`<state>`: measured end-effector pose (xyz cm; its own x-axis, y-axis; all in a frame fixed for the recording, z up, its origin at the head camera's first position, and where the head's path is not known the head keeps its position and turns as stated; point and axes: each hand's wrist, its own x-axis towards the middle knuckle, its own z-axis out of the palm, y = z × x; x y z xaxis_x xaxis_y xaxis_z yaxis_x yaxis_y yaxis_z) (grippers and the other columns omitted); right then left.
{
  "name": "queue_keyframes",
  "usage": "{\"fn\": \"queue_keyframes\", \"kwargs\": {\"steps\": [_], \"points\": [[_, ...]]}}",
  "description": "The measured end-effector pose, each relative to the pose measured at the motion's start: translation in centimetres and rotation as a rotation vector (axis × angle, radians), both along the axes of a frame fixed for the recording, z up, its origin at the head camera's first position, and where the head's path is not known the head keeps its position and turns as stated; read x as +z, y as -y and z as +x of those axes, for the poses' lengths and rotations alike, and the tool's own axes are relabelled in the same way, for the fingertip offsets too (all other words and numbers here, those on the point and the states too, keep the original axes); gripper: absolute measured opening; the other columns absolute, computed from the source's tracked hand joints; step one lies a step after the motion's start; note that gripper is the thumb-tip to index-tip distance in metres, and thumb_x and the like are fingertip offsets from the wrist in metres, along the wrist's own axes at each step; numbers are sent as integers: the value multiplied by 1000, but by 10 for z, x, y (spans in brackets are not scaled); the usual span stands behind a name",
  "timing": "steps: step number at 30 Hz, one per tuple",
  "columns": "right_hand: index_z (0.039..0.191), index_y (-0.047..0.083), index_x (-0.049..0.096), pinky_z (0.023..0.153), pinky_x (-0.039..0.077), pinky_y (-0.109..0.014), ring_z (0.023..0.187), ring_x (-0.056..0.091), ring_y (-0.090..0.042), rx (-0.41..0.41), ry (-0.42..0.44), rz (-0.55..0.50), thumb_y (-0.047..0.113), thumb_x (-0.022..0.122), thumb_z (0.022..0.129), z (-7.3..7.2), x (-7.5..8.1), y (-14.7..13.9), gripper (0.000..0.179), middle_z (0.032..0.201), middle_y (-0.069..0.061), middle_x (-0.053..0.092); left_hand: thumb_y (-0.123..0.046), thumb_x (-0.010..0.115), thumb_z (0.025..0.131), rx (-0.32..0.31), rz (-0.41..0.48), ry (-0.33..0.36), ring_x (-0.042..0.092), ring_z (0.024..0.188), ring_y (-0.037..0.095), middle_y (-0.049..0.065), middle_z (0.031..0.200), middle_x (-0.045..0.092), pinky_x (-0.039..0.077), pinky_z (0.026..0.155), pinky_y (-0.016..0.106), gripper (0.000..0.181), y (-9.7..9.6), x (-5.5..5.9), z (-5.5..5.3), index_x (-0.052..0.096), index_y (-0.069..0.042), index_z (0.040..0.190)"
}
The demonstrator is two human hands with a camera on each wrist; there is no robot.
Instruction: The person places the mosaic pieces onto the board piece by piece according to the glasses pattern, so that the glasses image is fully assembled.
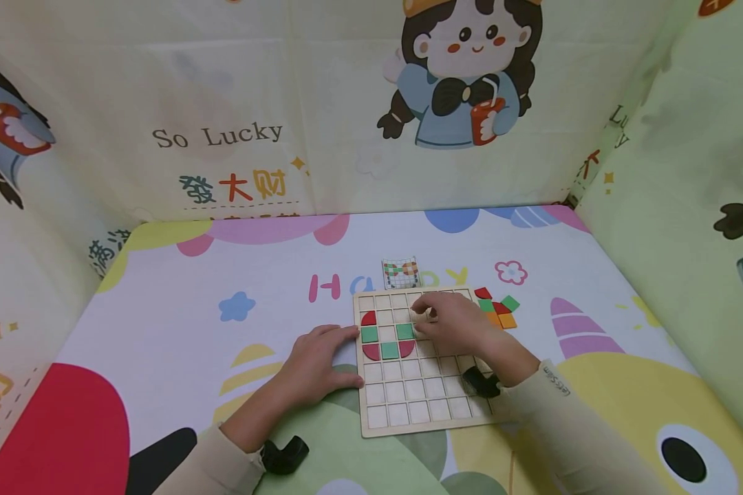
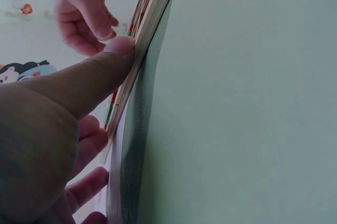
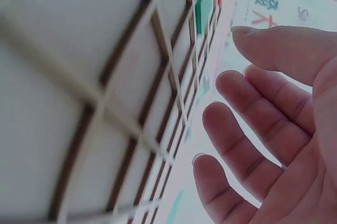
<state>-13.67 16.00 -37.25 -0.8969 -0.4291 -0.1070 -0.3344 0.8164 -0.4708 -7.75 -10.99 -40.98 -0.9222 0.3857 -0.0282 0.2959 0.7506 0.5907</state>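
Note:
A wooden grid board (image 1: pixel 397 415) lies on the table, its square cells framed by thin raised strips. Red rounded pieces (image 1: pixel 371 351) and green square pieces (image 1: pixel 389 350) fill several cells on its left side. My left hand (image 1: pixel 322 364) rests at the board's left edge; in the left wrist view the thumb (image 2: pixel 100 71) lies along that edge with the fingers spread beyond it. Over the upper middle of the board is my right hand (image 1: pixel 455 322), just right of the placed pieces. Its fingers (image 3: pixel 231 145) are loosely bent, and nothing shows between them and the thumb.
Loose red, green and orange pieces (image 1: pixel 506 320) lie off the board's upper right edge, partly behind the right hand. A small pattern card (image 1: pixel 401 273) with a coloured grid sits just beyond the far edge. Printed cloth (image 1: pixel 347 172) walls the table at back and sides.

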Motion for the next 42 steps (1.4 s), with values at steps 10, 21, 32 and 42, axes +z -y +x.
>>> {"fn": "queue_keyframes", "kwargs": {"steps": [10, 21, 32, 42], "points": [[121, 6, 68, 84, 51, -45, 101, 62, -26, -87, -19, -56, 19, 68, 94, 1, 4, -46, 31, 114, -6, 69, -39, 88, 75, -4, -5, -11, 44, 132, 30, 4, 137, 58, 34, 104, 57, 77, 0, -1, -1, 58, -10, 140], [127, 2, 64, 82, 54, -52, 97, 63, -36, -212, -37, 27, 25, 71, 93, 5, -2, -94, 41, 107, -17, 69, -41, 87, 76, -6, -19, 4, 42, 134, 30, 3, 138, 57, 34, 105, 56, 78, -1, -1, -3, 57, -12, 141], [130, 0, 63, 90, 47, -61, 112, 56, -46, -266, -5, 122, 27, 70, 92, 9, -7, -114, 47, 124, -26, 63, -42, 87, 76, -4, -24, 7, 42, 134, 30, 4, 139, 57, 34, 105, 56, 78, 0, 0, -2, 57, -12, 142], [129, -1, 65, 88, 49, -60, 110, 56, -47, -243, -26, 128, 26, 70, 92, 14, -9, -120, 46, 123, -28, 63, -41, 87, 76, 0, -19, 5, 43, 133, 30, 4, 138, 57, 34, 105, 56, 78, 0, 0, -1, 57, -12, 142]]}}
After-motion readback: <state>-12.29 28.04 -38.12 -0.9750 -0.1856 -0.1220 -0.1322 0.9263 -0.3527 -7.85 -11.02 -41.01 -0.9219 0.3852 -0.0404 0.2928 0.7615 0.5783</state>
